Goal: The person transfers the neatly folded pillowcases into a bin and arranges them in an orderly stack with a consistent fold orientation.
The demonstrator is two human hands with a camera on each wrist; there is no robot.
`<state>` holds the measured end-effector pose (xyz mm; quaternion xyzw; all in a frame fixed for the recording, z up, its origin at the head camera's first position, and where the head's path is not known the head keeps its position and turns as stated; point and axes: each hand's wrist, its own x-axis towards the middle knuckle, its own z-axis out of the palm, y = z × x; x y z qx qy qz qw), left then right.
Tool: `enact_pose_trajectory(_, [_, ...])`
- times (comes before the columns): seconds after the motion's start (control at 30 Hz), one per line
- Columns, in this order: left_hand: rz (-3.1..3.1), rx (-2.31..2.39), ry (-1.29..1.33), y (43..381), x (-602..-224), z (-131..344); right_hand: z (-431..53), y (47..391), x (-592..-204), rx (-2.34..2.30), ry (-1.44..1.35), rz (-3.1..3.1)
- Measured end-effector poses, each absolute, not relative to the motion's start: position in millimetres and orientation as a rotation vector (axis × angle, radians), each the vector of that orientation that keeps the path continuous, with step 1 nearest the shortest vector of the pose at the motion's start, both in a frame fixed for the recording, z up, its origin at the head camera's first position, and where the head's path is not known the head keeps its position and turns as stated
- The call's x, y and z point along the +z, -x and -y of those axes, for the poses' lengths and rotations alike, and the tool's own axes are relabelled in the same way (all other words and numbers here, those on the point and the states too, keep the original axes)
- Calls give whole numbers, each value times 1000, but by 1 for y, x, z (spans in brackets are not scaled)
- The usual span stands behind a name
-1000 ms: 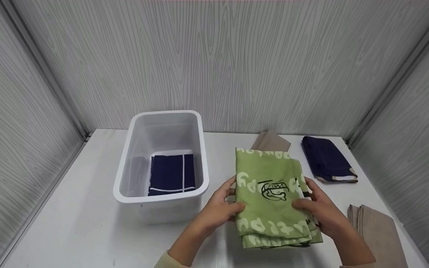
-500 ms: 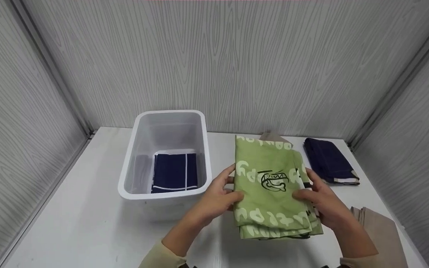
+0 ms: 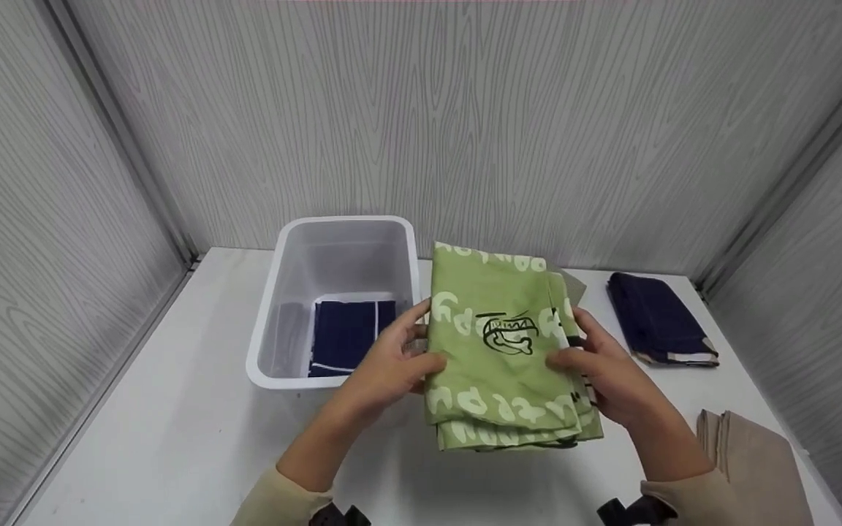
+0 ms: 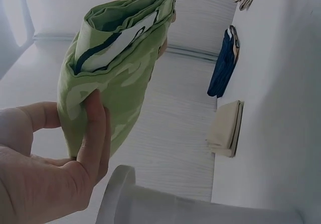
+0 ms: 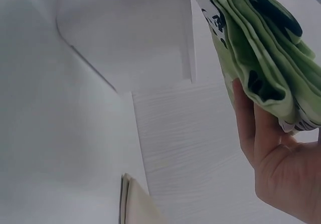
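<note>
Between both hands, above the table, hangs a folded green cloth (image 3: 498, 351) with white lettering and a black drawing. My left hand (image 3: 392, 361) grips its left edge, thumb on top and fingers beneath. On the opposite edge my right hand (image 3: 607, 369) holds it the same way. The right wrist view shows several stacked layers of the green cloth (image 5: 256, 48) above the fingers. Just left of the left hand stands a white plastic bin (image 3: 264, 321). A folded navy cloth (image 3: 344, 336) with white lines lies on the bin's floor, its right part hidden by the left hand.
At the table's right lie a folded dark blue cloth (image 3: 658, 318) and, nearer, a folded beige cloth (image 3: 757, 460). Another beige cloth (image 3: 571, 285) lies behind the green one, mostly hidden. Grey wood-grain panels (image 3: 421, 131) wall the white table (image 3: 172, 409) at back and sides.
Both hands have carried the green cloth up and to the left, closer to the bin. In the head view the bin and the other cloths have shifted slightly right.
</note>
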<state>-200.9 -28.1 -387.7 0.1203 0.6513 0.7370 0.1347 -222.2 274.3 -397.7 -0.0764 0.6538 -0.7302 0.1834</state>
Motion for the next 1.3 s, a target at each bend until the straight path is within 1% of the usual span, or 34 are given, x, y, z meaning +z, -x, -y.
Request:
enact_pose_trajectory(0.47, [-1969, 2128, -302, 206, -381, 68, -234, 243, -385, -2013, 307, -1863])
enact_pose_trajectory(0.73, [-1960, 2145, -323, 211, -376, 86, -214, 252, -374, -1997, 289, -1876])
enact_pose_trajectory(1.3, [-2001, 2121, -282, 217, -374, 116, -180, 267, -374, -2011, 299, -1839])
